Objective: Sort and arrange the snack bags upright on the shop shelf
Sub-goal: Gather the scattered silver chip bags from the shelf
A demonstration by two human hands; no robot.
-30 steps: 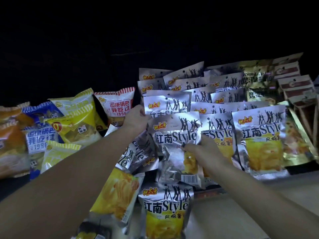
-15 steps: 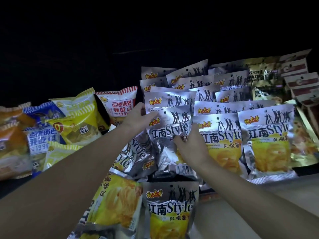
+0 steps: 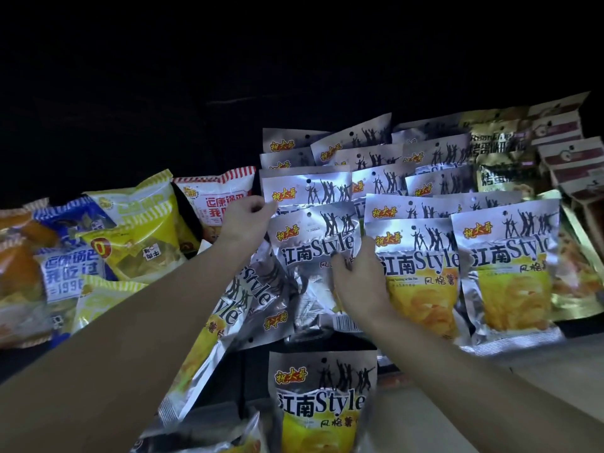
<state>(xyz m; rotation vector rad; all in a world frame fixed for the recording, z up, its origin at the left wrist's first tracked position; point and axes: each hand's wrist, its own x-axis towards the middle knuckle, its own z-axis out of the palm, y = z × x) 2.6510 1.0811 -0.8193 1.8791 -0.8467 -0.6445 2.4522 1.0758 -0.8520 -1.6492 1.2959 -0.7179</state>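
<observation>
Pinching the top left corner of a silver foil snack bag (image 3: 315, 238) printed "Style", the left hand (image 3: 246, 217) steadies it upright; the right hand (image 3: 354, 276) grips its front lower down. More silver bags (image 3: 503, 266) stand just beside on the shelf.

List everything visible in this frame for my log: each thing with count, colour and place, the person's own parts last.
Silver chip bags: too many to count, silver with yellow, upright rows centre to right; some lie tilted lower centre.
Front silver bag: one, silver, centre, held by both hands.
Red-striped bag: one, white and red, left of the silver rows.
Yellow bags: several, left.
Blue bags: at least two, left.
Gold bags: several, back right.
Left hand: pinches the front bag's top corner.
Right hand: grips its middle.
</observation>
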